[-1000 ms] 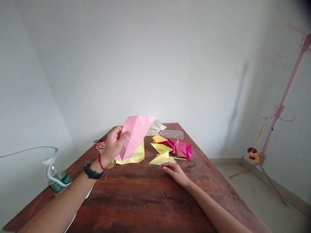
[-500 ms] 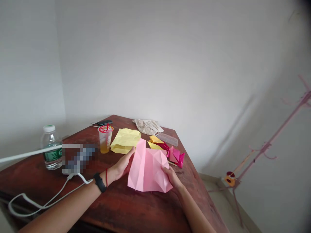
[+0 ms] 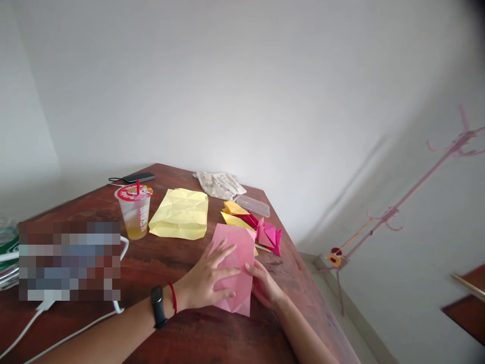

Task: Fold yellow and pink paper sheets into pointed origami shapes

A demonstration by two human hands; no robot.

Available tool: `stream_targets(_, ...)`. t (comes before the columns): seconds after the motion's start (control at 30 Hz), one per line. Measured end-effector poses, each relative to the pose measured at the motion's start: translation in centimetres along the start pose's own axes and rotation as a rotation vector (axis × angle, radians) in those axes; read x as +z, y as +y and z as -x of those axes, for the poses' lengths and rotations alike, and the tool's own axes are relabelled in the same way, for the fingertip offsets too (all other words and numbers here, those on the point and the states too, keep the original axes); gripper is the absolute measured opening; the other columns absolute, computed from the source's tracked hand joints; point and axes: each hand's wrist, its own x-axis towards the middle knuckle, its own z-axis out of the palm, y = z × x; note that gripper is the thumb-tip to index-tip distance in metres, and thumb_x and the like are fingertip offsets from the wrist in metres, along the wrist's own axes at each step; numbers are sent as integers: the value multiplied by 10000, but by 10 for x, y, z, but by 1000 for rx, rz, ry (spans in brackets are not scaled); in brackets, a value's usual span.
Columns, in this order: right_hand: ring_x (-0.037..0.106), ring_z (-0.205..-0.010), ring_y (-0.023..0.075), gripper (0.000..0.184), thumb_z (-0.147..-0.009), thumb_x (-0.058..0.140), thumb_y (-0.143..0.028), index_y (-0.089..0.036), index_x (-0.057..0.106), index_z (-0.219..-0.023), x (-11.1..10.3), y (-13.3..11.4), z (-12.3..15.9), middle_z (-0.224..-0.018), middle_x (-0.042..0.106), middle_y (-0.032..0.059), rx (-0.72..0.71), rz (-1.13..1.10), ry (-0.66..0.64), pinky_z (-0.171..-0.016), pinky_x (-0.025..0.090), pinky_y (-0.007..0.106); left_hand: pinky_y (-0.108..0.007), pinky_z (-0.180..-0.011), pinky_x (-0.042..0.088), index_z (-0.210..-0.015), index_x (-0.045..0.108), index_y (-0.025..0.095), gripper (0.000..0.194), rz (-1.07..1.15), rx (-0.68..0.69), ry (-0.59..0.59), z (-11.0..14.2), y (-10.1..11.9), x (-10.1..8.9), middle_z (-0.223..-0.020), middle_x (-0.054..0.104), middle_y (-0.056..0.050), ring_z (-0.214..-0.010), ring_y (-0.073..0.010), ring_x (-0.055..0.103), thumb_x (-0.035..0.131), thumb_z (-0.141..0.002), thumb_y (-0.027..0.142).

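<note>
A pink sheet of paper (image 3: 243, 243), folded into a tall rectangle, lies in front of me on the dark wooden table. My left hand (image 3: 206, 283) rests flat on its left side, fingers spread over the surface. At the right edge, my right hand (image 3: 268, 287) grips the paper, thumb on top and the other fingers partly hidden. Just beyond sit folded magenta paper (image 3: 271, 235) and folded yellow-and-orange paper (image 3: 235, 212). A creased pale yellow sheet (image 3: 181, 214) lies to the left of these.
A plastic drink cup (image 3: 135, 217) with a red straw stands left of the yellow sheet. Behind are a black device (image 3: 140, 177), a crumpled cloth (image 3: 220, 185) and a clear plastic box (image 3: 253, 206). White cables (image 3: 87, 323) run at left. A pink coat rack (image 3: 420, 184) stands right.
The pink paper was open wide and held up; now it is folded narrower. My left hand has moved from its left edge onto its surface. The view has shifted right.
</note>
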Motion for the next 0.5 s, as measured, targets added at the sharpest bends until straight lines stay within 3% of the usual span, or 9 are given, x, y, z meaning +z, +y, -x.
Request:
stream_targets(0.07, 729, -1045, 339, 477, -744, 804, -334, -168, 676, -1172, 0, 1, -1, -1118, 770, 139, 13, -15, 44, -949, 550, 488, -640, -1250, 124, -1397, 622, 332, 498, 53, -91, 175, 2, -6, 0, -1706, 225, -67, -1566, -406, 158, 719, -910, 371)
stream_targets(0.13, 742, -1001, 334, 440, -732, 803, -311, -161, 693, -1131, 1, 2, 0, -1091, 777, 136, 35, -23, 84, -930, 564, 475, -606, -1255, 172, -1475, 522, 307, 555, 187, -257, 387, 1, -14, 2, -1703, 226, -91, -1576, -377, 133, 667, -943, 364)
stream_targets(0.23, 750, -971, 321, 442, -739, 821, -335, -163, 707, -1130, 1, -1, 5, -1090, 778, 133, 115, 11, 55, -913, 572, 452, -509, -1209, 346, -1544, 356, 263, 734, 541, -517, 570, -4, -28, 3, -1631, 363, -164, -1531, -325, 312, 695, -903, 371)
stream_targets(0.3, 748, -973, 310, 478, -737, 848, -346, -168, 709, -1158, 2, -5, 8, -1115, 772, 131, 173, 72, -3, -902, 573, 428, -471, -1104, 475, -1528, 345, 228, 750, 791, -611, 547, -7, -36, -1, -1462, 566, -188, -1378, -306, 543, 701, -878, 339)
stream_targets(0.37, 745, -955, 295, 483, -745, 862, -392, -175, 717, -1151, 5, -8, 10, -1115, 768, 126, 187, 145, -18, -865, 578, 401, -440, -987, 551, -1461, 440, 193, 664, 907, -626, 444, -9, -38, -8, -1226, 716, -156, -1163, -286, 695, 697, -857, 291)
stream_targets(0.5, 728, -837, 245, 458, -811, 793, -549, -168, 730, -1056, 7, -8, 3, -983, 764, 98, 89, 238, 70, -761, 568, 339, -342, -858, 580, -1201, 666, 175, 393, 780, -505, 284, -9, -30, -16, -1003, 774, -85, -949, -233, 736, 682, -811, 218)
